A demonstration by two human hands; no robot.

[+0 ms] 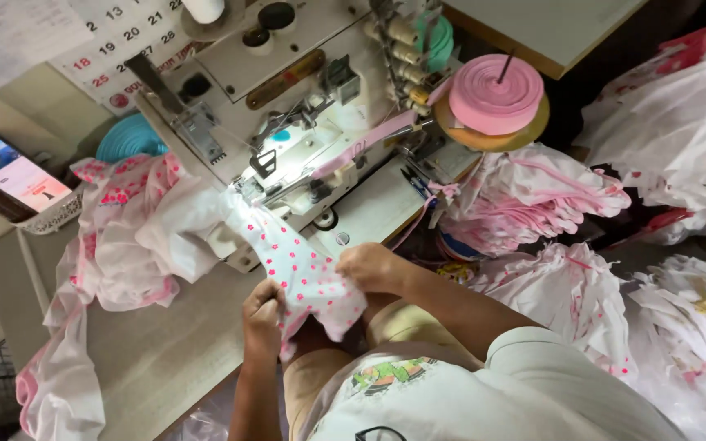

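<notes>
Pink-flowered white fabric (300, 265) runs from under the lit needle area of the sewing machine (288, 122) down to the person's lap, stretched between both hands. Left hand (261, 317) has its fingers clenched on the fabric's lower edge at the tabletop (157, 359) rim; right hand (369, 265) pinches the fabric's other side just beside it. A pink tape roll (496, 94) sits on a stand at the machine's right, its strip feeding toward the needle. Heaps of finished pink-and-white pieces (525, 196) lie right of the machine, another pile (124, 237) lies left. A phone (14, 173) with a lit screen rests far left.
</notes>
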